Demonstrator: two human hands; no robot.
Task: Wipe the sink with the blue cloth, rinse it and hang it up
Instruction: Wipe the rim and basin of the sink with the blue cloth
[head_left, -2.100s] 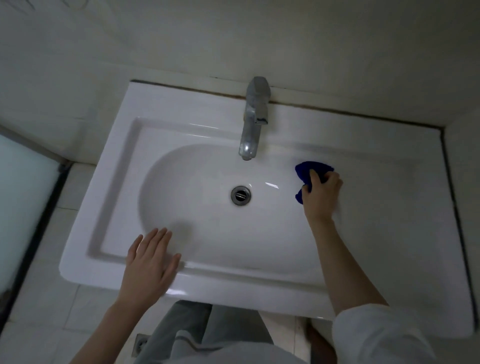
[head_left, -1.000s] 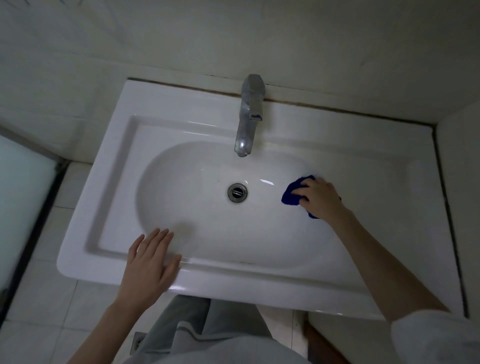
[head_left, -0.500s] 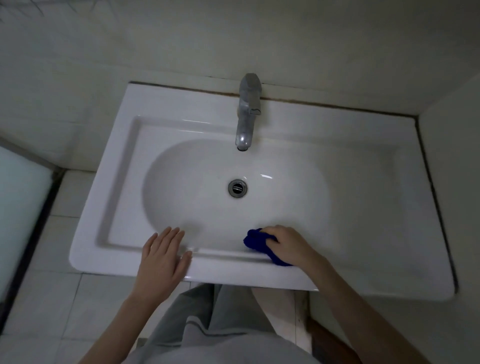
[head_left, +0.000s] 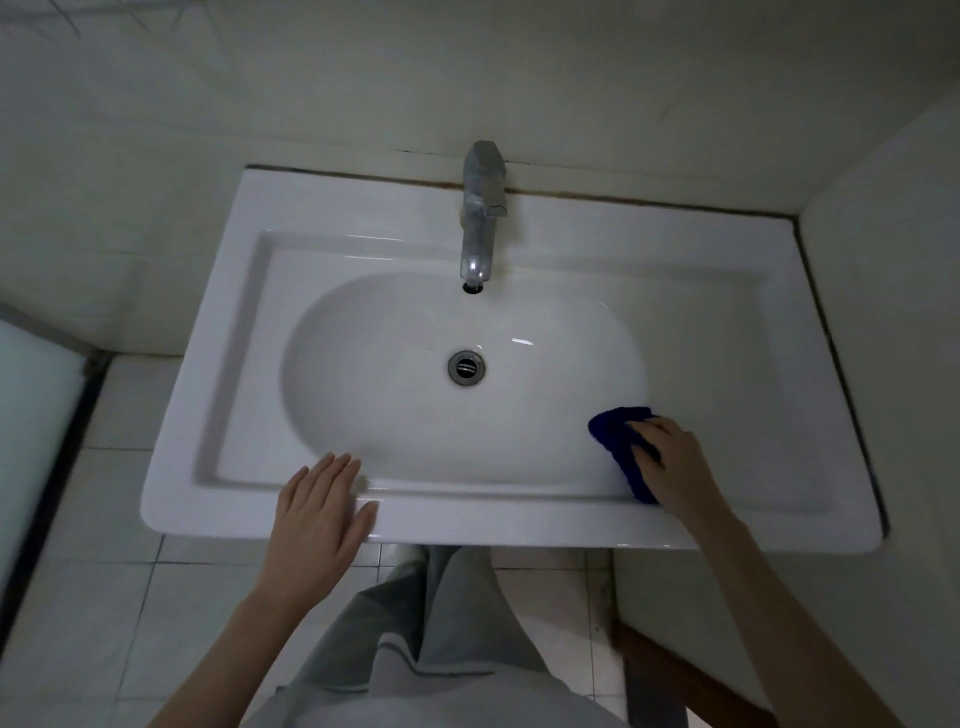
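Observation:
A white rectangular sink (head_left: 727, 322) with an oval basin fills the middle of the head view. A metal tap (head_left: 483, 218) stands at its back edge, with no water running, and a round drain (head_left: 466, 368) sits in the basin's centre. My right hand (head_left: 675, 467) grips a bunched blue cloth (head_left: 621, 441) and presses it against the basin's near right wall. The hand covers much of the cloth. My left hand (head_left: 319, 525) rests flat, fingers straight, on the sink's front rim at the left.
Pale walls close in behind the sink and on its right (head_left: 883, 312). White floor tiles (head_left: 104, 597) lie below and to the left. A frosted panel (head_left: 31, 415) stands at the far left. My grey trousers (head_left: 441, 623) show under the front rim.
My right hand has slid the blue cloth from the near middle of the basin rightward to its near right wall. The left hand has stayed on the front rim.

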